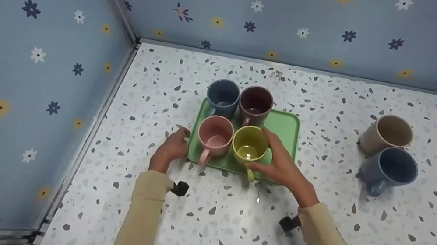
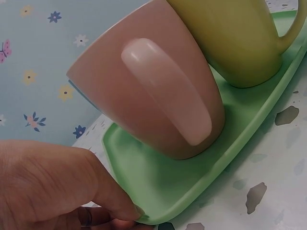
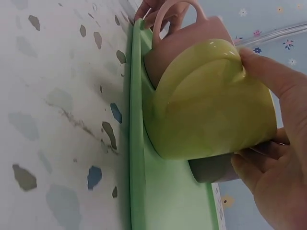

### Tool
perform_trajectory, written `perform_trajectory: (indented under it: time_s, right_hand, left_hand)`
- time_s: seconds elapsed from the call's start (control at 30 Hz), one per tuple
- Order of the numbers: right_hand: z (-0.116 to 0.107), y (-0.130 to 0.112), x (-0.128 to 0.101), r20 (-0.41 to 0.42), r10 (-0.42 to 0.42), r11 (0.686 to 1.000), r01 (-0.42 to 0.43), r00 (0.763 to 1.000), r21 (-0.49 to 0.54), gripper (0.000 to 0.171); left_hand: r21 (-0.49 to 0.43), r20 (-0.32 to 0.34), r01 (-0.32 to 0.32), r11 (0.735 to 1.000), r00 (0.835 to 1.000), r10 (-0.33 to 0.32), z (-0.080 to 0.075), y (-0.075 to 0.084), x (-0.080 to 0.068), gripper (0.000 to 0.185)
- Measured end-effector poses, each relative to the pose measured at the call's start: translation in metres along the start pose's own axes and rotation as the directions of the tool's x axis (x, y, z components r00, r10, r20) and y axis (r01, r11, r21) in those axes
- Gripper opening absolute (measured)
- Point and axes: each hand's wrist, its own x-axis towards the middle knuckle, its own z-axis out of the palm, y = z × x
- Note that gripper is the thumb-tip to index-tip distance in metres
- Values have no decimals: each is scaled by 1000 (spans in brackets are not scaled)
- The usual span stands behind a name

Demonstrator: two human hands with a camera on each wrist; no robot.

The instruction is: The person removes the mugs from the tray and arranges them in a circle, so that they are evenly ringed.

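Observation:
Four mugs stand upright on a green tray. My right hand grips the yellow mug at the tray's front, thumb near the top of its handle and fingers round its right side. Beside it on the left is a pink mug, its handle towards me. Behind these stand a blue mug and a maroon mug. My left hand pinches the tray's front left corner, thumb on the rim; its other fingers are partly hidden below.
Off to the right on the speckled table are a beige mug and, close in front of it, a second blue mug. The tray's right part is bare green. Flower-patterned walls border the table.

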Motion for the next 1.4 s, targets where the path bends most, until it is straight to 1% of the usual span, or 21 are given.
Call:
perform_trajectory:
  time_s: [0.13,0.27,0.47,0.57,0.7,0.9,1.07,1.17,1.23,1.4]
  right_hand:
    - [5,0,2,-36,39,999,-37,999,38,106]
    - [8,0,1,-82,38,997,-32,996,68,103]
    - [11,2,-3,-133,18,998,-10,991,57,100]
    - [11,2,-7,-163,30,999,-23,986,45,102]
    - [7,0,-12,-201,44,999,-39,979,29,101]
    - [-9,-7,-19,-265,64,998,-59,962,27,99]
    - [-24,-6,-29,-347,96,995,-91,933,29,99]
    - [-34,-3,-35,-406,114,993,-118,907,15,99]
    - [-40,-1,-39,-443,132,990,-136,887,22,96]
    - [-52,2,-49,-529,206,978,-188,823,88,91]
  left_hand:
    - [-5,0,-7,1000,1000,7,0,2,-2,43]
    - [-15,2,-7,1000,1000,7,0,3,-2,45]
    - [6,-4,-23,1000,1000,23,1,-1,-1,44]
    - [7,-2,-22,1000,1000,22,2,-3,-1,43]
    - [2,-7,-19,1000,1000,19,2,-3,-1,42]
    - [-26,2,-1,1000,1000,2,1,-1,-2,44]
    - [-29,0,0,1000,1000,0,1,-1,-1,46]
    - [-29,-7,-9,1000,1000,9,0,-1,-1,46]
    - [-28,-9,-12,1000,1000,12,0,-1,-1,45]
    - [-24,-3,-3,1000,1000,3,-1,-2,0,44]
